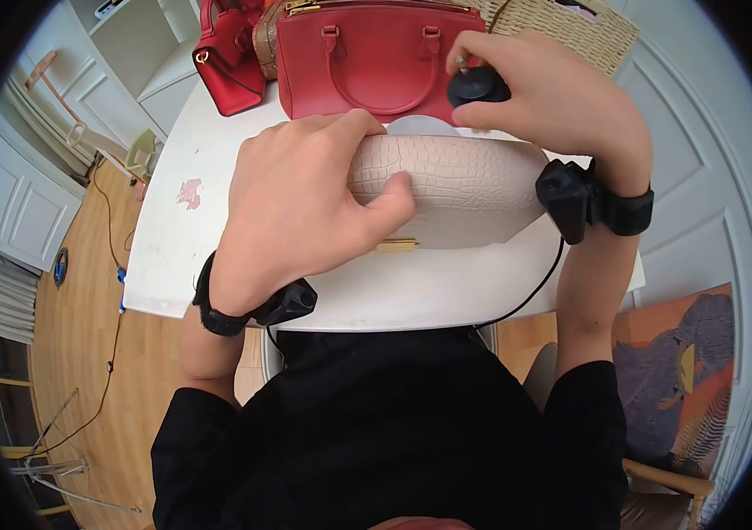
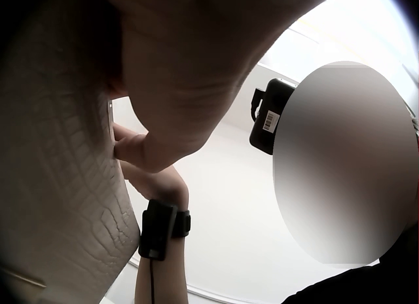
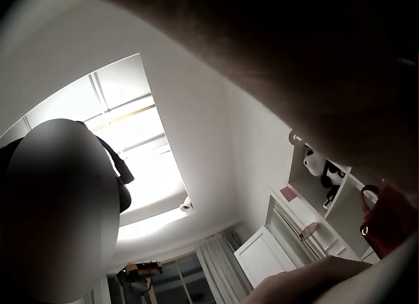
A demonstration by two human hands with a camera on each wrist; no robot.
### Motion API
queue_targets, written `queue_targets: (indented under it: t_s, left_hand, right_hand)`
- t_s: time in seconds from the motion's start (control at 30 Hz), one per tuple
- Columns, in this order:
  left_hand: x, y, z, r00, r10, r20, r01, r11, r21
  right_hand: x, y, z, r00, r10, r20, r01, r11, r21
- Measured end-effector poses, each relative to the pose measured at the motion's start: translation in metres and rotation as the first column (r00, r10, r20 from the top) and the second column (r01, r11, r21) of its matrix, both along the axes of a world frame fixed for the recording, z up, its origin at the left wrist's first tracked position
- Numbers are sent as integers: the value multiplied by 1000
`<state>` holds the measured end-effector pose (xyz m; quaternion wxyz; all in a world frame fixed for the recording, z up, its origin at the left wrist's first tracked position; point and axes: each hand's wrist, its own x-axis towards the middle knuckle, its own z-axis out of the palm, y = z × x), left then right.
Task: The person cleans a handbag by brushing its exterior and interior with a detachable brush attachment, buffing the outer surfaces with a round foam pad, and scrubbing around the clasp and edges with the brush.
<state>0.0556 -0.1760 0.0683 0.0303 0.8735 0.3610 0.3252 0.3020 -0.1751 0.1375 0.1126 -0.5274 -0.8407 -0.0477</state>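
The cream crocodile-textured bag (image 1: 473, 194) is over the white table (image 1: 349, 296), near its front edge, its gold-coloured clasp (image 1: 398, 246) toward me; whether it touches the tabletop I can't tell. My left hand (image 1: 305, 190) grips its left end, thumb across the near side, fingers over the far side. Just beyond it, my right hand (image 1: 557, 88) pinches a round black object (image 1: 479, 87) between thumb and fingers. Behind stand a large red handbag (image 1: 367, 57), a smaller red bag (image 1: 233, 75) and a woven basket (image 1: 566, 35).
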Motion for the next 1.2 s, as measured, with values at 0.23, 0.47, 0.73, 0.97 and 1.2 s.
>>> queue_targets:
  t_s: [0.23,0.47,0.73,0.97,1.2]
  left_hand:
    - [1,0,0,1000,2,-11,-2,1000,12]
    - [1,-1,2,1000,-11,-15,11,1000,3]
    - [1,0,1,1000,-28,-13,29,998,58]
    - [1,-4,1,1000,-11,-10,11,1000,21]
    - [1,2,-2,1000,-11,-26,12,998,60]
  right_hand:
    - [75,19,-43,992,-120,-31,116,988,-105]
    - [158,23,-101,839,-428,-335,371,902,-222]
    - [183,40,-139,795,-498,-345,429,865,-259]
    - [183,48,-146,831,-428,-356,328,893,-308]
    - [191,42,-148,757,-493,-429,317,851,-419]
